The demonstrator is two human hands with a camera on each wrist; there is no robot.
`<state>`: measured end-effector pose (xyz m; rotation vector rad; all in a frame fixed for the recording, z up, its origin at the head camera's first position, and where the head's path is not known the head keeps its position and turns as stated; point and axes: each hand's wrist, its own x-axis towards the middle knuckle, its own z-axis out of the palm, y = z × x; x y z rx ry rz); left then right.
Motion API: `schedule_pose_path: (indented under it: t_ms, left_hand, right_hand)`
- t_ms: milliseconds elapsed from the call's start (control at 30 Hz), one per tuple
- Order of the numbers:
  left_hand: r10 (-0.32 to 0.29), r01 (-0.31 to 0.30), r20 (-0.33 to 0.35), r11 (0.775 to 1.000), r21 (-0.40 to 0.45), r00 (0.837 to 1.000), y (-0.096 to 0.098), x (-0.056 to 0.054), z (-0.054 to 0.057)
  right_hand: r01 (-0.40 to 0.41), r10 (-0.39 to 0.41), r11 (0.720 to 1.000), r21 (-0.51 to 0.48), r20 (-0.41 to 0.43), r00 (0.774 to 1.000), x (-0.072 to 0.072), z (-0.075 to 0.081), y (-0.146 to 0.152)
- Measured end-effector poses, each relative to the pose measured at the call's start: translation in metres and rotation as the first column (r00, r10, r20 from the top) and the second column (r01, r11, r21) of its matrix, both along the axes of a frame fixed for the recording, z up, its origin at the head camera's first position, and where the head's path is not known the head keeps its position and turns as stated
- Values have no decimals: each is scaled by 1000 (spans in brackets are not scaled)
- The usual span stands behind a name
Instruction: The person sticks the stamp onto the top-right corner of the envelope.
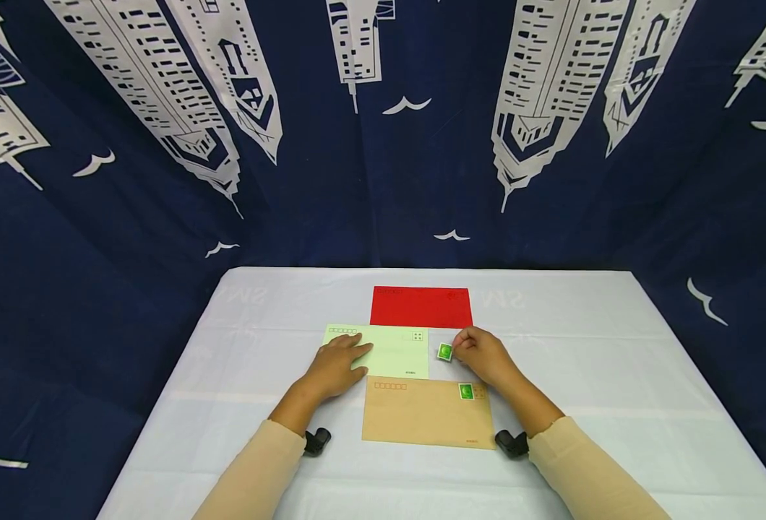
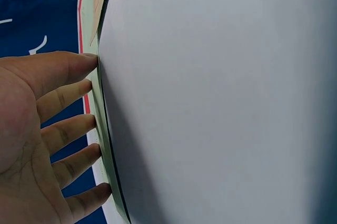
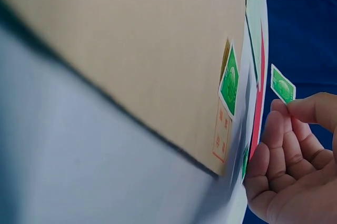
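Observation:
My left hand rests with spread fingers on the left part of a pale green envelope. Between thumb and fingertip, my right hand pinches a small green postage stamp with a white border, just right of that envelope. A brown envelope lies nearer, slightly overlapped in height by my wrists on either side. Another green stamp sits at its upper right corner, partly over orange printed marks. Low beside my right fingers, the right wrist view shows a green sliver, too narrow to identify surely.
Behind the pale green envelope lies a red envelope. All of them are on a white-covered table. A dark blue curtain with white building prints hangs beyond its back edge. Black wrist devices sit by both forearms.

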<state>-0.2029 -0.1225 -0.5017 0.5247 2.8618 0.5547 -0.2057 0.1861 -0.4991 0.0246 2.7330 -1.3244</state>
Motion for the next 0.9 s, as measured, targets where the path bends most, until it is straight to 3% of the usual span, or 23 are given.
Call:
schedule_pose_path:
  t_ms: [467,900]
  left_hand:
    - [2,-2,8,1000,7,1000,0,0,1]
    - [-5,5,2,1000,10,1000,0,0,1]
  right_hand:
    - [-10,7,997,-74,-37,999,-5,1,0]
    - [-8,4,997,-82,-50,999,-9,2,-4]
